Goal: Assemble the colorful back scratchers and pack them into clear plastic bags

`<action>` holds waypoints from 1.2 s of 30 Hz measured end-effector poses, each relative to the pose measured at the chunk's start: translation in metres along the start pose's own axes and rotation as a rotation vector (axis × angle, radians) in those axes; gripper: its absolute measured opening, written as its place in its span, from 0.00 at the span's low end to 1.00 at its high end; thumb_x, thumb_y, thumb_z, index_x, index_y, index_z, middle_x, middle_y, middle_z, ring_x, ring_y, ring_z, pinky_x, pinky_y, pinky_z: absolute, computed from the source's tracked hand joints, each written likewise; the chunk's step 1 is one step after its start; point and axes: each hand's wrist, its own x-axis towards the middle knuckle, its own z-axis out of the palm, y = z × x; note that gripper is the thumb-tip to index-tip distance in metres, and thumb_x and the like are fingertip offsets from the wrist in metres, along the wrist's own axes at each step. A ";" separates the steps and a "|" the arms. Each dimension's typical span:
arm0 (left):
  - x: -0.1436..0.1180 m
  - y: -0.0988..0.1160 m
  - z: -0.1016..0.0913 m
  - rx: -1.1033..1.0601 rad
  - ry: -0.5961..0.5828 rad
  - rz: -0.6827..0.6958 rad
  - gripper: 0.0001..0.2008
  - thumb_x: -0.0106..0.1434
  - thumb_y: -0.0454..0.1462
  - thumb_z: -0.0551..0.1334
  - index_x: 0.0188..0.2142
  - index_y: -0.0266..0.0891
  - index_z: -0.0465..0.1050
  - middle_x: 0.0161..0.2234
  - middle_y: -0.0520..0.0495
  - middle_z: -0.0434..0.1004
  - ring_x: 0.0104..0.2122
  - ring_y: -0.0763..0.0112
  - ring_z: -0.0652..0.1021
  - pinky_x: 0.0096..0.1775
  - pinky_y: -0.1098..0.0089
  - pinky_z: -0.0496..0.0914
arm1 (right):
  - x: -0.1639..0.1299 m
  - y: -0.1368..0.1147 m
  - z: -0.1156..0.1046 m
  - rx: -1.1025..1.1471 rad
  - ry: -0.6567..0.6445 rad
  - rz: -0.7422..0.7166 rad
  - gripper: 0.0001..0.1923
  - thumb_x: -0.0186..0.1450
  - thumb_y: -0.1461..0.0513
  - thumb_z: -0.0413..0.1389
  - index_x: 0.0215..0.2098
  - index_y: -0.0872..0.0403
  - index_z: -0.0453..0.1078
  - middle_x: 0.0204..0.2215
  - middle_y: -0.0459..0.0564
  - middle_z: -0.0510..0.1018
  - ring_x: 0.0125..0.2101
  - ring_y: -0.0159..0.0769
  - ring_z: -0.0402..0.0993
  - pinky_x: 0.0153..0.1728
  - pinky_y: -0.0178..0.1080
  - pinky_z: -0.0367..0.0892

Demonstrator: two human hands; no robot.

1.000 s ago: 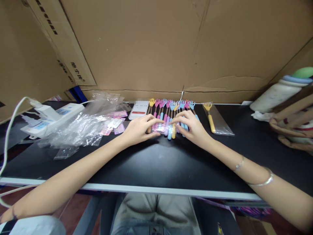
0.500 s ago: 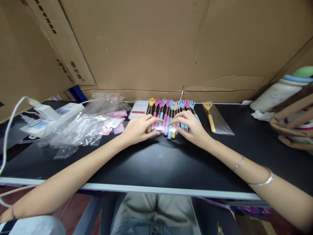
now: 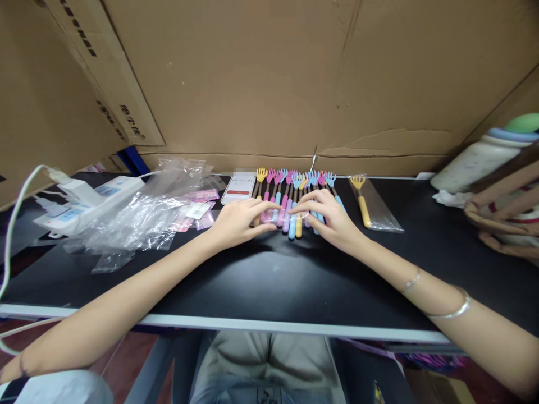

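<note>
A row of small back scratchers [image 3: 286, 219] with hand-shaped heads and yellow, pink, blue and purple handles lies on the black table. Over their handles a clear plastic bag [image 3: 300, 215] stretches between my hands, hard to make out against the colours. My left hand [image 3: 242, 221] has its fingers and thumb curled on the bag's left part. From the right, my right hand [image 3: 328, 219] grips the other side with bent fingers, covering some handles. To the right, a yellow back scratcher [image 3: 362, 205] lies on or in a flat clear bag [image 3: 384, 213].
Left of the row are a phone [image 3: 238, 188] showing a timer, pink cards [image 3: 205, 219], a heap of clear bags [image 3: 130, 224] and a white power strip [image 3: 92, 205]. A bottle [image 3: 475, 160] and a brown bag [image 3: 505, 213] stand right. Cardboard [image 3: 269, 84] walls the back.
The clear bag between my hands has shifted slightly and catches less light now. Both hands stay in nearly the same place, and the back scratchers have not moved.
</note>
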 end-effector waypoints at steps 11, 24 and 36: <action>0.000 0.001 -0.002 0.011 0.011 -0.028 0.21 0.67 0.53 0.53 0.53 0.48 0.67 0.35 0.52 0.74 0.34 0.69 0.74 0.34 0.71 0.61 | 0.007 0.018 -0.025 -0.206 0.005 0.084 0.11 0.67 0.59 0.49 0.41 0.51 0.73 0.37 0.51 0.76 0.41 0.41 0.68 0.43 0.44 0.63; 0.000 0.003 -0.004 0.039 0.036 -0.045 0.20 0.65 0.52 0.55 0.51 0.46 0.68 0.38 0.50 0.76 0.36 0.67 0.75 0.36 0.71 0.62 | -0.009 0.074 -0.059 -0.580 -0.361 0.675 0.14 0.62 0.52 0.49 0.39 0.49 0.71 0.34 0.46 0.79 0.34 0.38 0.74 0.27 0.35 0.58; 0.000 0.001 -0.001 0.068 0.041 -0.012 0.21 0.65 0.52 0.56 0.50 0.42 0.67 0.39 0.49 0.77 0.38 0.65 0.76 0.37 0.70 0.64 | -0.013 0.072 -0.048 -0.671 -0.421 0.729 0.17 0.60 0.54 0.48 0.44 0.50 0.67 0.40 0.50 0.77 0.36 0.42 0.74 0.26 0.37 0.59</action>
